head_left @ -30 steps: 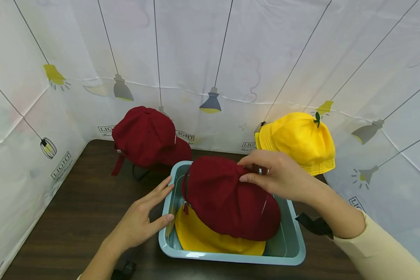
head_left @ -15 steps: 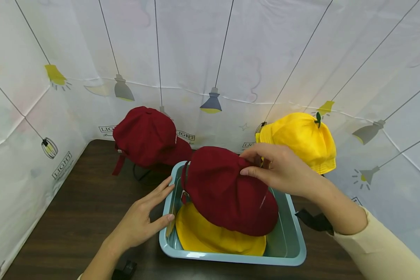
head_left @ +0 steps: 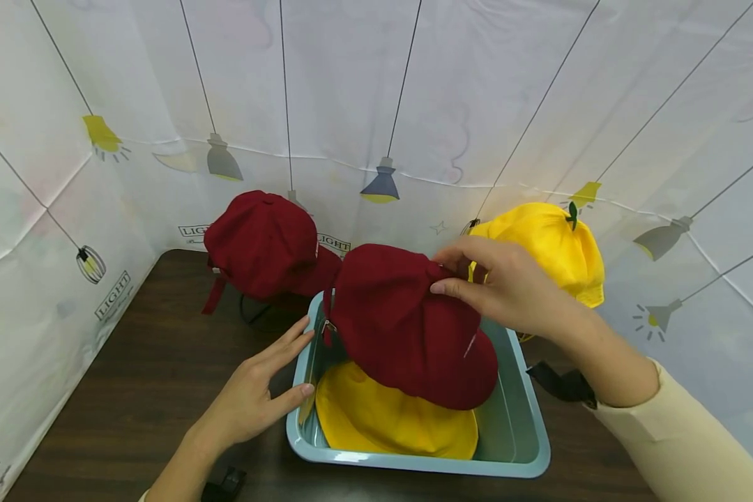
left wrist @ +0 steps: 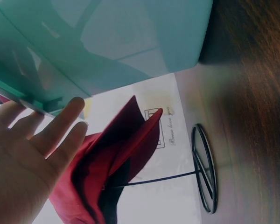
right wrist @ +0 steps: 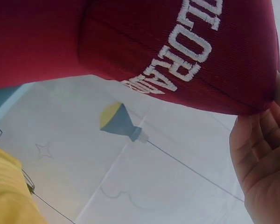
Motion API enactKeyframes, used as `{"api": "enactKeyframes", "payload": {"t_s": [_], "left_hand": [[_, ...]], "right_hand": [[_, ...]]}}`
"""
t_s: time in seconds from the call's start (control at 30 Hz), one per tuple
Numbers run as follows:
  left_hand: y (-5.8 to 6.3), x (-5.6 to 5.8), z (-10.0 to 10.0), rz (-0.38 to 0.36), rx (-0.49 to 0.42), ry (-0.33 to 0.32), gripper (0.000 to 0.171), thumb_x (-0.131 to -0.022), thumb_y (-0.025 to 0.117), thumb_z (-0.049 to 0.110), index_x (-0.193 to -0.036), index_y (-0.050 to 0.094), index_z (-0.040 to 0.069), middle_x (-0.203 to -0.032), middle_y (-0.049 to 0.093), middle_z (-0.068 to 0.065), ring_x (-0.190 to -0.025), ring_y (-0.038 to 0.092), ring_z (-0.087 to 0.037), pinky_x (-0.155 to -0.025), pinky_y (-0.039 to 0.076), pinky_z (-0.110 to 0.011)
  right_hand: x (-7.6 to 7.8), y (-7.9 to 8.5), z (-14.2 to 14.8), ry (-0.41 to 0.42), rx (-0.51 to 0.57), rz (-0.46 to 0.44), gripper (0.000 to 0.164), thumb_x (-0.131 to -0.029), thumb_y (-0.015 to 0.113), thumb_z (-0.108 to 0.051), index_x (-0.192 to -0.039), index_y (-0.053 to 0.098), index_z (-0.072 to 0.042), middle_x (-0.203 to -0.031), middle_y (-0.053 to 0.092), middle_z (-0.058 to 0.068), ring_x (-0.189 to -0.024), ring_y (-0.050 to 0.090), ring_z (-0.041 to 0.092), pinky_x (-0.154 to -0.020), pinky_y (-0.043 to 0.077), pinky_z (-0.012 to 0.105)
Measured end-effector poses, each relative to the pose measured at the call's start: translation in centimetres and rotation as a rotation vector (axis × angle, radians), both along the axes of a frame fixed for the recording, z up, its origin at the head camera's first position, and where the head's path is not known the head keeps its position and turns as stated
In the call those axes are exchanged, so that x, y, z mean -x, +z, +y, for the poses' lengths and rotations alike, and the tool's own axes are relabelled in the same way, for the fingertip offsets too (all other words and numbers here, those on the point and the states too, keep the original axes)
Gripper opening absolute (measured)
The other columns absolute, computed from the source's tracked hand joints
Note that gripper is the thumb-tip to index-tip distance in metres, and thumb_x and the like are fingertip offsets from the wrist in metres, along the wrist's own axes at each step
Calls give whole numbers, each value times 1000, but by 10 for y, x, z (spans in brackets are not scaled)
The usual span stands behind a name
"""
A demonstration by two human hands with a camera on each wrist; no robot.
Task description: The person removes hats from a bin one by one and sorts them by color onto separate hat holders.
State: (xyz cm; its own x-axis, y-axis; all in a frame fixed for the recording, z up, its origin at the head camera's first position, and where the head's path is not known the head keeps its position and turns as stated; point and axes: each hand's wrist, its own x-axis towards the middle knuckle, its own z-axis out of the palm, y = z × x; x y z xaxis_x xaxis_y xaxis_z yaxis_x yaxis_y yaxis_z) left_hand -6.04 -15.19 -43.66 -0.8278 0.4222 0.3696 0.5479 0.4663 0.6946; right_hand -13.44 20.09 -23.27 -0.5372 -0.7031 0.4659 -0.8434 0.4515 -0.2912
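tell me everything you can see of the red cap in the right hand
The dark red cap looks like stitched cloth, with a brim, white embroidered letters on its front and a buckled strap at the back. The right hand pinches the top of its crown. It hangs over the blue bin, above a yellow hat, brim to the right. Whether it touches either is unclear.

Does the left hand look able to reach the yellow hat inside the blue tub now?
Probably yes: the left hand, empty, is at the blue tub, and the near part of the yellow hat lies uncovered. The dark red baseball cap in the right hand hides only the far part.
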Motion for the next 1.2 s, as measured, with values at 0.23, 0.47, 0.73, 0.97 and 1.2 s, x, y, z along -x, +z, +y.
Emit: {"api": "enactKeyframes", "payload": {"t_s": [0.23, 0.47, 0.73, 0.97, 1.2], "left_hand": [[-3, 0, 0, 11, 4, 7, 72, -99, 74, 26, -162, 42, 17, -172, 27, 1, -150, 41, -26, -113, 42, -52], [-3, 0, 1, 8, 4, 4, 72, -99, 74, 28, -162, 41, 19, -172, 27, 2, -150, 41, -25, -115, 41, -51], [0, 0, 1, 0, 4, 2, 72, -98, 74, 27, -161, 43, 15, -172, 27, 2, -150, 41, -24, -114, 42, -52], [-2, 0, 1, 14, 5, 13, 70, -99, 73, 27, -161, 44, 15, -172, 29, 2, -149, 43, -25, -112, 43, -54], [-3, 0, 1, 19, 6, 15, 70, -99, 72, 29, -162, 42, 17, -171, 29, 3, -149, 43, -26, -112, 43, -55]], "right_hand": [[5, 9, -3, -17, 16, 19, 34, -78, 88, 4, -108, 73, -6, -87, 68, -7, -76, 57, 6, -64, 50, 20], [9, 14, -6, -60, 19, 26, 29, -81, 87, 3, -106, 74, -7, -86, 66, -6, -76, 56, 6, -64, 49, 21], [20, 19, -9, -51, 48, 29, 28, -83, 86, 3, -106, 75, -8, -85, 66, -6, -76, 56, 7, -64, 48, 18], [28, 24, -15, -59, 64, 27, 25, -85, 84, 3, -106, 76, -6, -86, 67, -3, -77, 56, 8, -65, 49, 18], [34, 28, -23, -100, 69, 36, 24, -86, 84, 1, -109, 77, -6, -90, 72, -1, -81, 59, 8, -67, 50, 21]]}}
